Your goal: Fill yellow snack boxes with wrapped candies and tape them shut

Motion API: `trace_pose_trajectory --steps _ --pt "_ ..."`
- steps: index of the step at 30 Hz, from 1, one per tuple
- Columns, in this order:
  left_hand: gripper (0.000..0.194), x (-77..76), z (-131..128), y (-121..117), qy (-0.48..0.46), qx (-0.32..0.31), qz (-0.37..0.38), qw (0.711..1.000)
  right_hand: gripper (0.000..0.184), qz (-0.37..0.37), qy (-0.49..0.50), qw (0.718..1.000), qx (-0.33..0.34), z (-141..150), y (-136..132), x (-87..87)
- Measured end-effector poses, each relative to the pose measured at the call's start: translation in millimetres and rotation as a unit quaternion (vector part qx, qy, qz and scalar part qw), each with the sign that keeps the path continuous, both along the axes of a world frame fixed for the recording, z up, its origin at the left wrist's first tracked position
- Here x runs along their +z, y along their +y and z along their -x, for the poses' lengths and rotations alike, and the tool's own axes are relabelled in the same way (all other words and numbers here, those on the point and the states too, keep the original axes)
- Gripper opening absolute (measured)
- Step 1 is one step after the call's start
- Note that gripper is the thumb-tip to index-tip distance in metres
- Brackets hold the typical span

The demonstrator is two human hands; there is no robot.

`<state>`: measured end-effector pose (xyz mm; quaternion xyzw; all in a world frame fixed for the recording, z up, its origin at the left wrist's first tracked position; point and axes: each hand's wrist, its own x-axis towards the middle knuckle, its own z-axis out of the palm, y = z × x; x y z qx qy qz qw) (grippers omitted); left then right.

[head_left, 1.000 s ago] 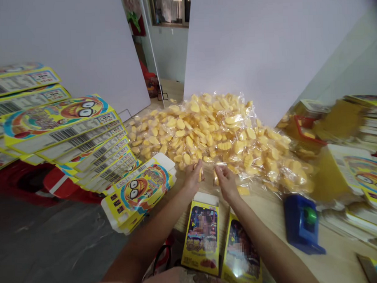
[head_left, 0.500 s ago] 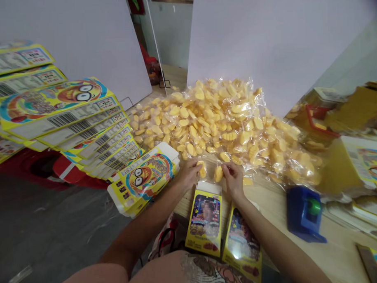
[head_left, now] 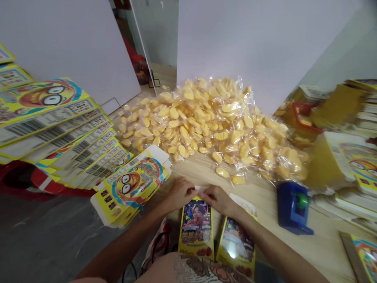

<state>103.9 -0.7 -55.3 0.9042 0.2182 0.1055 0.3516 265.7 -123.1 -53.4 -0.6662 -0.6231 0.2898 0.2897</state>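
Fingers of the left hand (head_left: 181, 194) and right hand (head_left: 220, 199) meet at the white flap (head_left: 201, 189) atop a yellow box (head_left: 196, 234); whether they pinch it, I cannot tell. Uneven pressure could crease the flap; the right forearm (head_left: 269, 242), crossing the 2nd box (head_left: 237, 245), could knock it askew.

Pale panels (head_left: 253, 40) stand behind a light wood-grain table (head_left: 265, 192), with dark grey floor (head_left: 46, 245) at the left.

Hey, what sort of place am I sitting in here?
Probably a small packing workshop: there's a heap of clear-wrapped yellow pieces on the table, stacks of printed cartons to both sides, and what looks like a blue tape dispenser.
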Motion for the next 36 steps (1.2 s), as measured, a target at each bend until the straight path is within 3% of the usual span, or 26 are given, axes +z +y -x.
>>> trace_pose_trajectory --steps 2,6,9,11,13,15,17,20,23,25,28,31,36 --pt "0.026 3.0 4 -2 0.012 -0.030 -0.025 0.999 0.040 -0.009 -0.012 1.000 0.020 -1 -2 5.8" --pt "0.021 21.7 -16 1 0.002 -0.040 -0.061 0.997 0.008 -0.073 0.002 0.996 -0.059 -33 -12 17.0" --pt "0.021 35.4 -58 2 -0.020 -0.064 -0.101 0.993 0.032 -0.077 -0.083 0.984 -0.138 -71 -25 17.7" --pt "0.032 35.6 -92 -1 -0.018 -0.140 -0.138 0.980 0.040 -0.039 -0.166 0.976 -0.134 -90 -32 12.0" --pt "0.041 28.9 -120 -6 -0.002 -0.207 -0.175 0.963 0.038 0.002 -0.242 0.963 -0.123 -100 -37 4.3" --pt "0.041 20.5 -139 -9 0.007 -0.219 -0.176 0.960 0.025 0.013 -0.292 0.947 -0.137 -103 -40 -0.5" --pt "0.032 16.6 -147 -7 -0.026 -0.151 -0.096 0.984 0.013 -0.024 -0.291 0.942 -0.169 -104 -42 1.7" --pt "0.023 24.9 -147 0 -0.109 -0.007 0.089 0.990 0.008 -0.125 -0.161 0.949 -0.240 -103 -40 17.9" --pt "0.023 40.8 -142 -1 -0.191 0.073 0.318 0.926 0.023 -0.176 0.031 0.937 -0.299 -94 -25 36.7" --pt "0.029 46.7 -140 -8 -0.245 0.112 0.412 0.871 0.030 -0.199 0.114 0.924 -0.306 -80 -7 43.0" --pt "0.036 43.6 -138 -24 -0.310 0.172 0.404 0.843 0.019 -0.249 0.144 0.898 -0.333 -56 20 41.6" --pt "0.039 35.2 -136 -31 -0.336 0.197 0.367 0.845 0.022 -0.270 0.128 0.882 -0.365 -39 36 36.7" --pt "0.029 34.7 -123 -13 -0.330 0.192 0.364 0.850 0.021 -0.250 0.161 0.887 -0.354 -39 40 34.9"
